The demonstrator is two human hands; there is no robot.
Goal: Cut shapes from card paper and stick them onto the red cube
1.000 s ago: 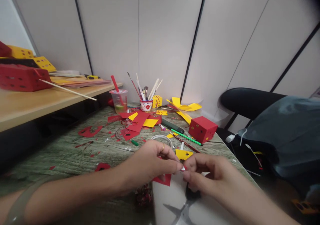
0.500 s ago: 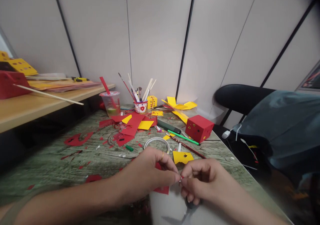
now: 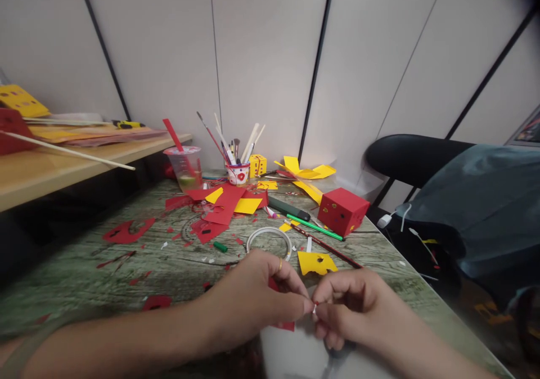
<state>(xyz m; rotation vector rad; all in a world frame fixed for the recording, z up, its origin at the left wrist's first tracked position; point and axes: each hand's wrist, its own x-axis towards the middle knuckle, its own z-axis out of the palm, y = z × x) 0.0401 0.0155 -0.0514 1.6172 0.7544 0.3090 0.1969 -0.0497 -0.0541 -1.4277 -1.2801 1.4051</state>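
Note:
My left hand [image 3: 270, 292], with a ring on one finger, is closed in a pinch at the centre front. Its fingertips meet those of my right hand [image 3: 352, 306], which is also pinched shut. Between them shows a tiny red-and-white piece [image 3: 314, 308], perhaps paper, mostly covered by the fingers. Red paper [image 3: 287, 326] sticks out below my left hand. Both hands are above a white sheet [image 3: 287, 353]. A dark-handled tool, blurred and partly hidden, lies under my right hand. Just beyond the fingers are a yellow paper scrap [image 3: 316, 263] with ragged holes and a tape roll [image 3: 250, 243].
A red paper cube [image 3: 343, 212], a green pen [image 3: 314, 227] and a dark red pencil [image 3: 327, 245] lie right of centre. Farther back stand a plastic cup [image 3: 185, 168] and a brush pot [image 3: 238, 174]. A wooden shelf [image 3: 84, 162] juts in at left; a black chair [image 3: 415, 151] stands right.
The view has shifted slightly, so the hands appear a little lower and farther right. Both hands keep their fingertips together on the tiny piece.

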